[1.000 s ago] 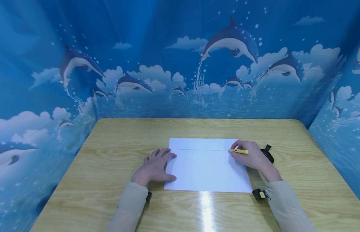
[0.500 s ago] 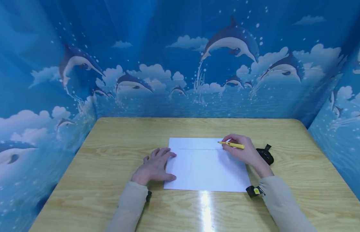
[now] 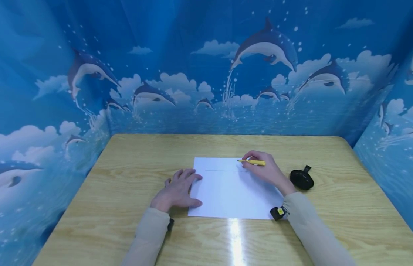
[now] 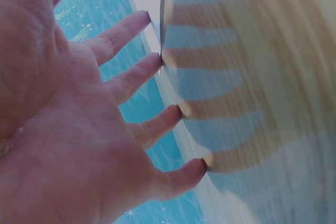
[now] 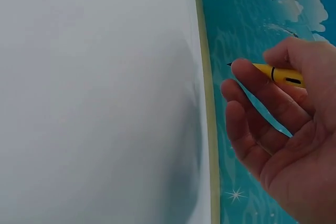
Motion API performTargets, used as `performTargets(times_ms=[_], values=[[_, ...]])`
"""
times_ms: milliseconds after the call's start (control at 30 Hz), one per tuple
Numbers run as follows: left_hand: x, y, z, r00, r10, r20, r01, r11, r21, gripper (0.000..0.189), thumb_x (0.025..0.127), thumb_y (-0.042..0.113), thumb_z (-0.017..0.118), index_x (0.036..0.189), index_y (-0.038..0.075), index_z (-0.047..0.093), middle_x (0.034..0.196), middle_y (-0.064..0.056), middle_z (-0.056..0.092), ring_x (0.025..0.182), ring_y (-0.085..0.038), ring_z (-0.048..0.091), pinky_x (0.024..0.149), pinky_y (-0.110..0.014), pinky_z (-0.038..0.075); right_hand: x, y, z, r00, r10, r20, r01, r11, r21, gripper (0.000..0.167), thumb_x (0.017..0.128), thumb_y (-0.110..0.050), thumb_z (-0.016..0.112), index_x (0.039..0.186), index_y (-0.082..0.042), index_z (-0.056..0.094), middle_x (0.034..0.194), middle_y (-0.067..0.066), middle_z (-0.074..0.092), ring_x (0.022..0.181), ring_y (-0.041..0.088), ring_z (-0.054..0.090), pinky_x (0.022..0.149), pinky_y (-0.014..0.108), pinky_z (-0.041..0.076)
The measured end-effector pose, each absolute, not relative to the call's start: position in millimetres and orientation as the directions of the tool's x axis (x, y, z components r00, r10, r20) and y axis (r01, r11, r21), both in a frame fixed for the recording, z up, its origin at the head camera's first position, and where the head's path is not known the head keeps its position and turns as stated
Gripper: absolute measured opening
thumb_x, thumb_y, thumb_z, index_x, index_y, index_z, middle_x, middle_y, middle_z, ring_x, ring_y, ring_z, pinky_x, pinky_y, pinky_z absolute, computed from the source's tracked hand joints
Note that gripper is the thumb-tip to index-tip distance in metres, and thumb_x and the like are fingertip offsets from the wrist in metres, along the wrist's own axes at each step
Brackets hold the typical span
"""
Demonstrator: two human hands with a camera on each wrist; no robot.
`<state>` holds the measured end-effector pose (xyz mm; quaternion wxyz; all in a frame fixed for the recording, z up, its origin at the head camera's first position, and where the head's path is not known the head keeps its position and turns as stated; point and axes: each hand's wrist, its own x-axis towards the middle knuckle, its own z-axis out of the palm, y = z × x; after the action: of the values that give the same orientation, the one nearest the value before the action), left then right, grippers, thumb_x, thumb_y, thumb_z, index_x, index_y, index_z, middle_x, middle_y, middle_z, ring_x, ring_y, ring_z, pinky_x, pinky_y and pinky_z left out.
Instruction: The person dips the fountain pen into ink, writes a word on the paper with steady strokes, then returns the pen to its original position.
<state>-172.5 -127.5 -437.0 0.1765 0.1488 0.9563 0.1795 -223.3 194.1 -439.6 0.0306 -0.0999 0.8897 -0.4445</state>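
Observation:
A white sheet of paper lies on the wooden table, with one thin dark line running across its upper part. My left hand rests spread at the sheet's left edge, thumb and index finger on the paper. In the left wrist view its fingertips meet the tabletop. My right hand pinches a yellow pen between thumb and fingers over the upper right of the sheet. The right wrist view shows the pen's dark tip against the blue curtain, raised off the paper.
A small black pan-shaped dish with a short handle stands right of the sheet, beyond my right wrist. Black wrist cameras sit at both cuffs. A blue dolphin-print curtain closes off the table's back and sides.
My right hand has lifted the pen from the line's right end and moved it left and slightly toward the far edge, uncovering the black dish. The left hand has stayed still.

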Motion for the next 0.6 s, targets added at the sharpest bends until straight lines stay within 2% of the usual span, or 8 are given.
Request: performTargets(times_ms=[100,233,500,600], values=[[-173,-127,-437,-0.893,0.349,-0.284,0.223,0.891,0.395,0.076,0.081,0.048,0.082,0.147,0.029,0.050,0.166,-0.004,0.031,0.155,-0.043,0.018,0.113,-0.079,0.021,-226,192,-442,-0.981,-0.193,0.019,-0.130,0.579,-0.805,0.018,0.096,-0.028,0.071,0.108,-0.016,0.073,0.104,0.007,0.075,0.084,0.021,0.064,0.075,0.033,0.051],[-173,-127,-435,-0.892,0.348,-0.288,0.220,0.892,0.395,0.075,0.082,0.047,0.082,0.147,0.029,0.050,0.166,-0.004,0.030,0.155,-0.043,0.018,0.114,-0.079,0.021,-230,190,-445,-0.983,-0.181,-0.005,-0.107,0.601,-0.792,0.020,0.095,-0.029,0.071,0.110,-0.015,0.072,0.106,0.008,0.074,0.084,0.019,0.063,0.074,0.032,0.050],[-173,-127,-434,-0.890,0.346,-0.297,0.213,0.892,0.399,0.076,0.082,0.047,0.082,0.148,0.028,0.050,0.166,-0.004,0.030,0.155,-0.043,0.017,0.114,-0.079,0.020,-237,188,-448,-0.983,-0.172,-0.064,-0.060,0.631,-0.773,0.024,0.097,-0.035,0.068,0.112,-0.017,0.071,0.122,0.009,0.070,0.112,0.027,0.064,0.093,0.042,0.049],[-173,-127,-434,-0.890,0.346,-0.298,0.214,0.893,0.397,0.076,0.081,0.047,0.082,0.147,0.029,0.050,0.166,-0.004,0.030,0.155,-0.043,0.018,0.114,-0.079,0.020,-239,187,-448,-0.982,-0.171,-0.081,-0.045,0.627,-0.778,0.024,0.097,-0.036,0.067,0.112,-0.017,0.070,0.124,0.010,0.069,0.116,0.029,0.063,0.097,0.046,0.049]])
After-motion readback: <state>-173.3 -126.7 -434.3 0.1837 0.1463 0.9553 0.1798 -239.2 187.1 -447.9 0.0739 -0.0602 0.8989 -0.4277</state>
